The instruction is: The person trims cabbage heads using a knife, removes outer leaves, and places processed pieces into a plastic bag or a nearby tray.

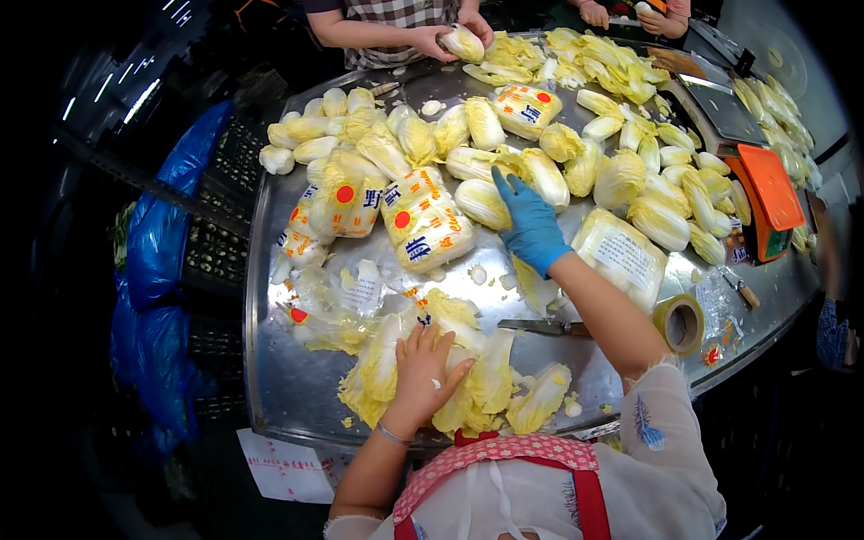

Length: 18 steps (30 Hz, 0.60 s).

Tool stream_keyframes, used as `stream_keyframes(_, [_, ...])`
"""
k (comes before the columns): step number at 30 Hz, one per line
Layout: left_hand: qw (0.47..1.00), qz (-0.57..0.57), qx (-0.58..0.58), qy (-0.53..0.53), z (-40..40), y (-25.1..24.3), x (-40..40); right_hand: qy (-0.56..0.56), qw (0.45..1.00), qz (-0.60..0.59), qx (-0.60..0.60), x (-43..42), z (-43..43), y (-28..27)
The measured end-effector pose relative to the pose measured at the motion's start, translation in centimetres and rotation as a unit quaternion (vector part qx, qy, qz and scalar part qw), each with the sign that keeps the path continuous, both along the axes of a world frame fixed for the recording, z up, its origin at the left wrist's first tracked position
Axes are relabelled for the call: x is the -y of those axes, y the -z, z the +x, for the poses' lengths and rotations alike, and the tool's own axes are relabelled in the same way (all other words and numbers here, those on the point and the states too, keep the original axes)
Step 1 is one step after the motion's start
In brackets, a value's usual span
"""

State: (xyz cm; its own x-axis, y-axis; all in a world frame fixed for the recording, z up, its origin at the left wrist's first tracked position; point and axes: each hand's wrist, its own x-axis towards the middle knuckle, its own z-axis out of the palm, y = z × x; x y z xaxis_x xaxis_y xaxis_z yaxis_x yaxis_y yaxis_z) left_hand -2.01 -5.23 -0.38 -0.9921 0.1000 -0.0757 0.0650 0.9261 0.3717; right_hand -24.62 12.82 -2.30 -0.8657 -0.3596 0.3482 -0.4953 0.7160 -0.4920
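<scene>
My bare left hand (426, 374) rests with spread fingers on a pile of loose yellow napa cabbage leaves (496, 364) near the table's front edge. Farther forward, my right hand (530, 226) wears a blue glove. Its extended fingers reach between small napa cabbages, against the right end of one cabbage (478, 202); the contact underneath is hidden. Left of that glove lies a printed plastic bag packed with cabbages (432, 223), beside another filled bag (344, 196). A knife (540, 327) lies below my right forearm, its handle partly covered. Crumpled clear printed plastic (337, 297) is left of the leaves.
Trimmed cabbages (655, 202) crowd the metal table (290, 398). On the right are a packed bag (621, 256), a tape roll (678, 324), a small knife (742, 291) and an orange scale (769, 196). Across the table, a person's hands hold a cabbage (462, 44).
</scene>
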Motion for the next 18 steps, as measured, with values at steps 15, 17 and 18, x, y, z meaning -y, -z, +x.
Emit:
stream_keyframes(15, [0.813, 0.568, -0.008, -0.127, 0.8, -3.8, -2.1, -0.132, 0.688, -0.520, 0.489, -2.6, 10.0, -3.7])
stream_keyframes(17, [0.707, 0.690, 0.016, -0.155, 0.6, -4.4, -3.7, -0.135, 0.744, -0.481, 0.443, -2.3, 14.4, -5.0])
stream_keyframes(18, [0.698, 0.704, 0.045, -0.124, 0.5, -4.1, -4.0, -0.160, 0.774, -0.443, 0.424, -2.5, 16.3, -4.2])
